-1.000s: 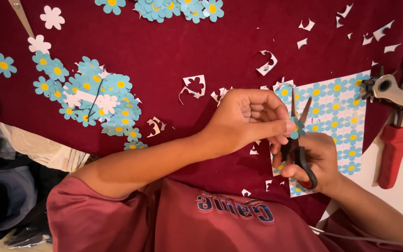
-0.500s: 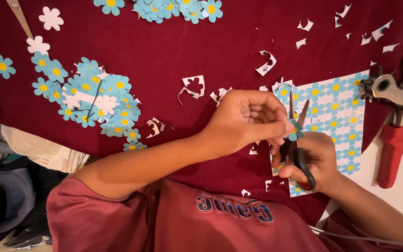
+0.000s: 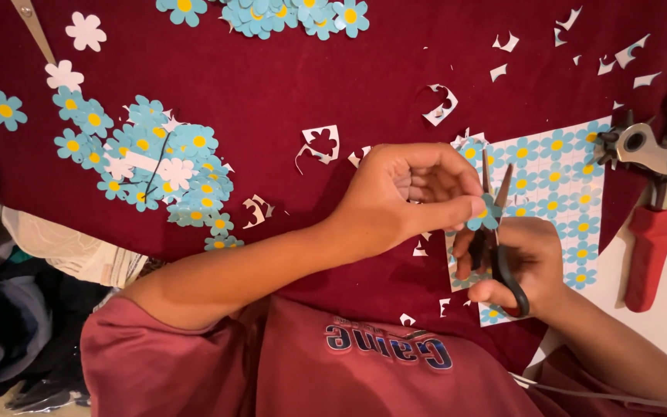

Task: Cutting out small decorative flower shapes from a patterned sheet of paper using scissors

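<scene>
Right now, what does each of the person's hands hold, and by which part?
The left hand pinches a small blue paper flower at its edge between fingertips. The right hand holds black scissors by the handle loops, blades up.

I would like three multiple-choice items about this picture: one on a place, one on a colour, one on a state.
1. Where does the punch tool with red handles lie?
A. at the right edge
B. under the pile of flowers
C. on the person's lap

2. What colour is the cloth under the paper flowers?
A. green
B. dark red
C. white

3. How do the blades of the scissors stand?
A. shut flat
B. parted
C. hidden

Answers:
1. A: it lies right of the printed flower sheet.
2. B: dark red shows all around the flower pile.
3. B: the tips spread above the small flower, which the left hand pinches; the right hand works the handles.
</scene>
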